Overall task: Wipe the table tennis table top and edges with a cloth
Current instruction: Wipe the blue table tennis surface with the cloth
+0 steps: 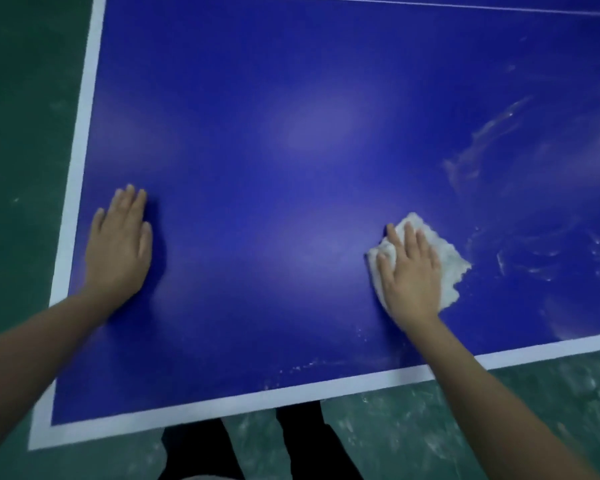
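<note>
Cloth (444, 261), white and crumpled, lies on the blue table tennis tabletop (274, 133) near its front edge, right of centre. We press it down with our right hand (411, 275), grip wide, fingers straight on top. Our left hand (118, 244) rests flat on the tabletop near the white left border (80, 150), grip wide, holding nothing. Whitish smears (492, 133) streak the surface right of the cloth.

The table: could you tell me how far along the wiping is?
The middle of the table looks clean. The right hand presses the cloth flat on it; the left hand lies flat too. Smears at the right and specks by the near edge remain.
</note>
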`<state>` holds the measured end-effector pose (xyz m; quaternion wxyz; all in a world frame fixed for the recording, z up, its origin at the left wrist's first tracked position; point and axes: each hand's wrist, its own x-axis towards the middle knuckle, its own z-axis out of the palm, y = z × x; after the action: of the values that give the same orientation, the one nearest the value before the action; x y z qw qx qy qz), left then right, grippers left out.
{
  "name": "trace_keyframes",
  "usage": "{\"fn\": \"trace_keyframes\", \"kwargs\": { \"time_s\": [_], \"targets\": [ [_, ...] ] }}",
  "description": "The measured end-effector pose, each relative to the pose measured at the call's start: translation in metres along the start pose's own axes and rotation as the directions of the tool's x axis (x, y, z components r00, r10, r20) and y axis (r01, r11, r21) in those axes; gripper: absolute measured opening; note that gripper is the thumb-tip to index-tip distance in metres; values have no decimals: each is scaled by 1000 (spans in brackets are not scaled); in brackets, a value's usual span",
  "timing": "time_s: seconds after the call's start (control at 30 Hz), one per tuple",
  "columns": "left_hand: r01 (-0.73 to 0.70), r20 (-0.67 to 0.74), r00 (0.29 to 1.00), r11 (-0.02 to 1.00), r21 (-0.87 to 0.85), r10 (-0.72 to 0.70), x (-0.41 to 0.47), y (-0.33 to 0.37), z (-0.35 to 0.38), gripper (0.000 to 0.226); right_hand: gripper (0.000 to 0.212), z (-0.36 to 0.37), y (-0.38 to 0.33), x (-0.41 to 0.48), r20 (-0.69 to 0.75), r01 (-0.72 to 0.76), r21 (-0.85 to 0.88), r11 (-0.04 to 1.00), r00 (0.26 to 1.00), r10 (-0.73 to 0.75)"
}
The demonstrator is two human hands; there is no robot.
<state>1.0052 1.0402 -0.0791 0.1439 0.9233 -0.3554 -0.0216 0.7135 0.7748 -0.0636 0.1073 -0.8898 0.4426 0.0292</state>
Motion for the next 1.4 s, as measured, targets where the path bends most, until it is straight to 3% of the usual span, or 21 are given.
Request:
{"fn": "trace_keyframes", "kwargs": {
  "time_s": [0.1,0.2,0.27,0.3,0.33,0.4,0.47,0.53,0.67,0.83,0.9,1.03,1.17,1.23,1.3,1.33,1.4],
  "targets": [
    [-13,84,996,998,60,8,-37,15,3,52,53,17,-52,-50,49,322,-34,946,946,-320],
    [28,118,992,997,67,-35,-49,21,3,47,52,34,-99,-106,129,703,-16,711,707,-696],
    [30,129,991,998,52,-36,-54,22,0,49,53,35,-100,-117,224,803,4,596,580,-783],
    [24,139,990,999,45,-30,-56,20,-2,49,52,33,-92,-112,234,815,-5,579,564,-792],
    [13,152,988,999,43,-19,-59,17,-4,49,52,30,-80,-105,226,806,-18,592,580,-782],
    [-28,177,984,998,55,17,-66,8,-10,48,52,21,-45,-85,162,700,-30,713,708,-688],
    [-67,202,978,995,68,52,-71,1,-14,53,57,9,1,-67,96,503,-21,864,861,-499],
    [-86,210,975,994,73,68,-75,-3,-15,55,59,-3,38,-63,114,320,-28,947,942,-315],
    [-91,185,980,993,81,75,-76,-6,-10,54,56,6,25,-89,129,241,-47,969,964,-234],
    [-111,151,983,993,34,104,-77,-12,-9,51,59,32,-91,-110,148,420,-38,907,900,-410],
    [-123,137,983,992,-26,125,-76,-13,-10,46,61,40,-135,-110,159,504,-22,864,855,-494],
    [-54,97,991,948,-312,88,-75,-25,-29,42,63,58,-213,-124,187,685,74,725,705,-684],
    [91,-34,994,957,-276,-104,-95,-64,-63,40,55,85,-283,-161,226,842,89,533,504,-834],
    [148,-81,981,954,-261,-175,-113,-84,-75,44,51,90,-310,-179,256,934,-25,356,350,-901],
    [246,-103,952,919,-309,-290,-137,-105,-82,41,46,91,-327,-196,278,975,-98,202,221,-935],
    [310,-111,921,876,-368,-373,-150,-114,-83,35,44,91,-334,-204,277,981,-81,178,194,-941],
    [461,-83,812,722,-515,-578,-177,-129,-84,29,41,89,-345,-217,237,971,32,238,224,-945]
  ]
}}
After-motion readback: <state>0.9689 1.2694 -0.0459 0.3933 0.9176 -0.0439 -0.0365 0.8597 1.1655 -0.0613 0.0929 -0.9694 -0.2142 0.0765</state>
